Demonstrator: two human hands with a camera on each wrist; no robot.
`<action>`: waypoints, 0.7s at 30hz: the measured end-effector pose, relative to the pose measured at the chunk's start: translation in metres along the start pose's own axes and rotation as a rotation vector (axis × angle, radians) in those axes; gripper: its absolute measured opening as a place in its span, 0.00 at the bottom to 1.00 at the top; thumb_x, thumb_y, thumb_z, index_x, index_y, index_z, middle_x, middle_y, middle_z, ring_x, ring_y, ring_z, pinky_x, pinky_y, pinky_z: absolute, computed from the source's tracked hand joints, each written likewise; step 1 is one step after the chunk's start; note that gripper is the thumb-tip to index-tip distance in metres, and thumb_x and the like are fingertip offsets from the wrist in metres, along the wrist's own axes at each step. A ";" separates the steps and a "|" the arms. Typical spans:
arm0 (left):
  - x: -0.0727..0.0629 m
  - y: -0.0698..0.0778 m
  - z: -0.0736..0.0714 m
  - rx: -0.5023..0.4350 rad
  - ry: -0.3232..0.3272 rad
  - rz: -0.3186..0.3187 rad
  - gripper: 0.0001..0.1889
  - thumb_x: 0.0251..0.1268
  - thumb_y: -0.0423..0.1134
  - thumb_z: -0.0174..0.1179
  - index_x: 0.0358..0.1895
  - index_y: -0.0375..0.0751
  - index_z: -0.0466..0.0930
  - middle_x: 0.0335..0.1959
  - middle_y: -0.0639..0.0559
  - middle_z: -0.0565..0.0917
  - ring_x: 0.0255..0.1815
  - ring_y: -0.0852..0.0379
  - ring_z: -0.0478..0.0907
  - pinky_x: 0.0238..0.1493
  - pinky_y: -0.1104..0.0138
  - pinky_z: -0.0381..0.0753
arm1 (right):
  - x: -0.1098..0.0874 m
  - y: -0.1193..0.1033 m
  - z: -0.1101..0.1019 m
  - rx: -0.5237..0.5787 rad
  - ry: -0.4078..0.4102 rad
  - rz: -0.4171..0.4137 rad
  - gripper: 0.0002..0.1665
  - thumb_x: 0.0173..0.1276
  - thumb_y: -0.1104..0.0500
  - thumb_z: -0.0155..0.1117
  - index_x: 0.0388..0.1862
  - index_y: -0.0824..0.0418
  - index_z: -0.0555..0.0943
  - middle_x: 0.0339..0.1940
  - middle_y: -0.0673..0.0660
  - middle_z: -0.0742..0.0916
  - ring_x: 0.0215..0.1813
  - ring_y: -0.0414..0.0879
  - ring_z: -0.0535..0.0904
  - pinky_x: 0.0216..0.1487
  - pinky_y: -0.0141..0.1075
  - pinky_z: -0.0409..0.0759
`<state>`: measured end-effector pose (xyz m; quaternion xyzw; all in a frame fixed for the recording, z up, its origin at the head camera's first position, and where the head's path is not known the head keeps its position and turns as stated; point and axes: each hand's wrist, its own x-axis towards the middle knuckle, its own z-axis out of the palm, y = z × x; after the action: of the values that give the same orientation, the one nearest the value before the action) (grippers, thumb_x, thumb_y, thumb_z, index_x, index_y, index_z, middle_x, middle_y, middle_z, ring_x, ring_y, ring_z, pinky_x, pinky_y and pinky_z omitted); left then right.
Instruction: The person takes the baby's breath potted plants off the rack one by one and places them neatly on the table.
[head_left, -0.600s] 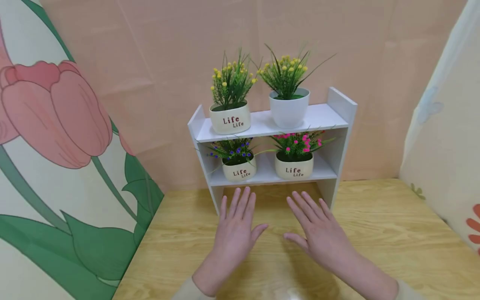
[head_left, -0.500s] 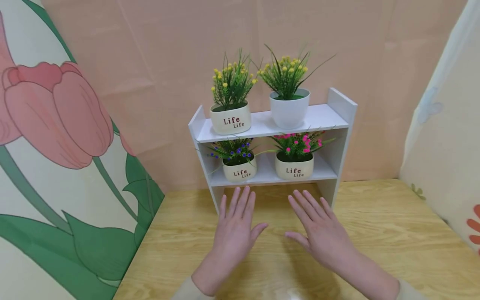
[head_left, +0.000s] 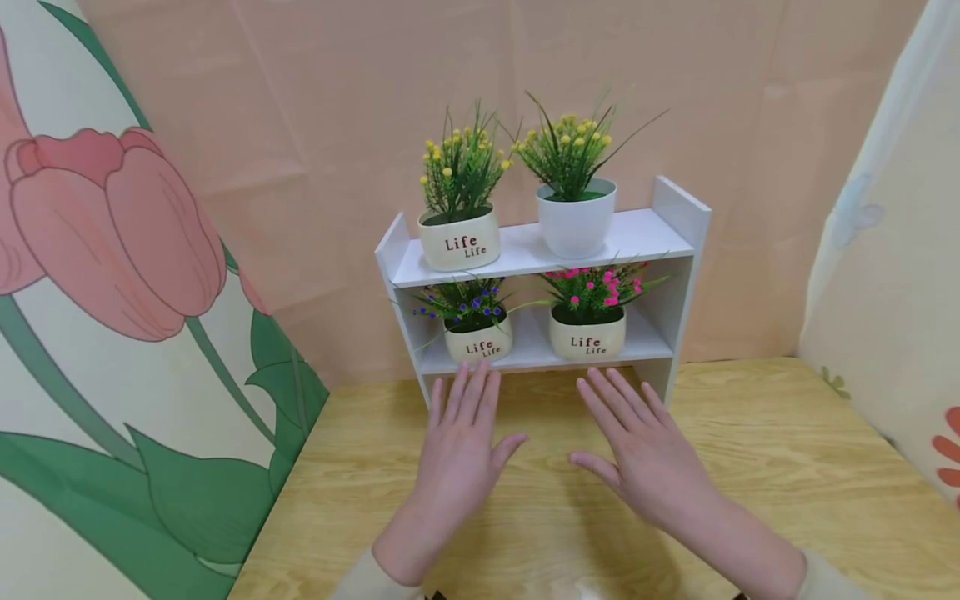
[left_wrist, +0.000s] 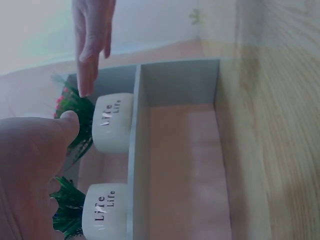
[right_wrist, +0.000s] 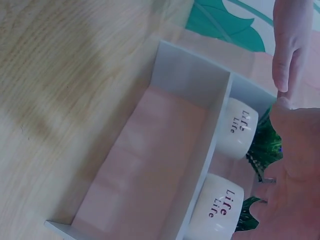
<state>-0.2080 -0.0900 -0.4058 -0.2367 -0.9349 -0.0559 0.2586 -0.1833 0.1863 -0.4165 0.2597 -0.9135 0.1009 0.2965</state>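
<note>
My left hand [head_left: 459, 458] and right hand [head_left: 651, 458] hover above the table in front of a white two-tier shelf [head_left: 687, 275], palms down, fingers straight, holding nothing. In the head view the left fingertips overlap the lower board under a cream "Life" pot [head_left: 480, 343] with blue flowers. The right fingertips come just below a cream "Life" pot [head_left: 587, 337] with pink flowers. On the upper board stand a cream "Life" pot [head_left: 460, 242] and a plain white pot [head_left: 576, 221], both with yellow flowers and grass. Both wrist views show the lower pots and the open space beneath them.
The shelf stands on a wood-grain table [head_left: 750, 450], close to a pinkish cloth backdrop [head_left: 322, 167]. To the left is a panel with a large printed tulip [head_left: 120, 233]. A pale panel [head_left: 892, 250] with printed flowers borders the right side.
Both hands have moved slightly forward toward the shelf, the left one also a little to the left. The pots and shelf stay in place.
</note>
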 end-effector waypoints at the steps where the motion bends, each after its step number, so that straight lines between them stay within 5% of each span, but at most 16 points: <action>1: 0.000 -0.001 -0.001 0.000 -0.001 -0.003 0.50 0.81 0.68 0.58 0.90 0.39 0.53 0.92 0.45 0.46 0.92 0.40 0.43 0.88 0.38 0.43 | 0.000 0.000 -0.001 0.003 0.005 -0.001 0.55 0.83 0.23 0.45 0.90 0.60 0.61 0.91 0.61 0.62 0.90 0.60 0.54 0.89 0.61 0.45; 21: 0.009 -0.013 -0.019 0.011 0.004 -0.032 0.49 0.83 0.66 0.57 0.91 0.40 0.50 0.92 0.46 0.43 0.92 0.42 0.39 0.88 0.38 0.40 | 0.017 0.003 -0.023 -0.004 0.029 -0.020 0.57 0.83 0.21 0.38 0.91 0.60 0.59 0.90 0.63 0.63 0.88 0.64 0.59 0.90 0.58 0.43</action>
<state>-0.2122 -0.1016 -0.3847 -0.2203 -0.9382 -0.0554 0.2610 -0.1852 0.1896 -0.3885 0.2667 -0.9066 0.0998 0.3113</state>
